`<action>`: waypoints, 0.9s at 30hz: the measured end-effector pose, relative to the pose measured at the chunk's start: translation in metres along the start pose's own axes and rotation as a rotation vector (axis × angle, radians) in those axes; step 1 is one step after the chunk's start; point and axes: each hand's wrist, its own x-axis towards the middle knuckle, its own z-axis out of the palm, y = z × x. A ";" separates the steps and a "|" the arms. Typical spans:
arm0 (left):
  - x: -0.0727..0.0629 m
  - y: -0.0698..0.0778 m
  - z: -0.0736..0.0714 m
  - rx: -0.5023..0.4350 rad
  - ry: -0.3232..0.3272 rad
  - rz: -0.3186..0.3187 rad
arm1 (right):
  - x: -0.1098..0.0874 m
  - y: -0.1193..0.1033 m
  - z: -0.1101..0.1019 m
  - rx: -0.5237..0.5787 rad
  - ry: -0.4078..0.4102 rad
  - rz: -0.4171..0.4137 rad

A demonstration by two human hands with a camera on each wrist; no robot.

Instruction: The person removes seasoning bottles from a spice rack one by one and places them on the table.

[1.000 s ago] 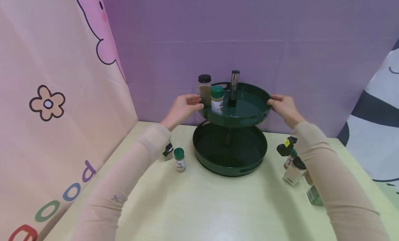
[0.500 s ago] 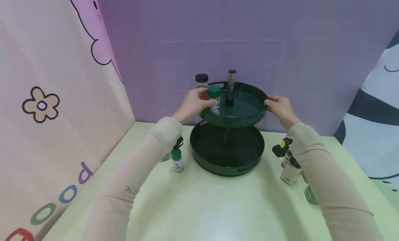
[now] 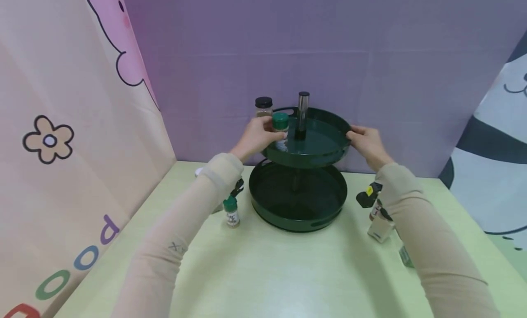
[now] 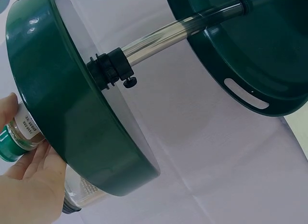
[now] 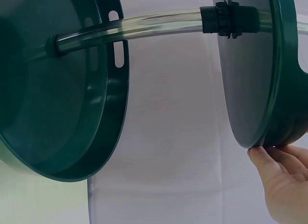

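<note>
A two-tier dark green turntable rack stands near the back of the table, its upper tray (image 3: 313, 160) above its lower tray (image 3: 296, 223) on a metal post (image 3: 303, 112). My left hand (image 3: 255, 137) holds a spice jar (image 3: 280, 121) with a green cap at the left side of the upper tray, thumb on one side and fingers on the other. Just behind it is a taller jar (image 3: 263, 103) with a black lid, partly hidden by that hand. My right hand (image 3: 368, 144) pinches the upper tray's right rim; the right wrist view shows its fingertips at the wall.
Left of the rack, another green-capped spice jar (image 3: 232, 217) stands on the table (image 3: 263, 272). Over on the right are a pale boxy container (image 3: 380, 229) and a green container (image 3: 405, 256), partly behind the sleeve. A purple cloth (image 3: 247, 71) hangs behind.
My left hand has left the tray's left rim beside the black-lidded jar and moved right onto the green-capped jar, taking hold of it. The right hand stays on the rim.
</note>
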 end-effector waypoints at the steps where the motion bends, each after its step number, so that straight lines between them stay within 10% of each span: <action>1: 0.000 0.000 0.000 -0.002 0.001 0.001 | 0.000 0.000 0.000 -0.001 -0.001 -0.001; 27: 0.000 0.016 -0.007 0.002 0.032 0.022 | -0.001 0.001 -0.003 -0.012 -0.037 -0.020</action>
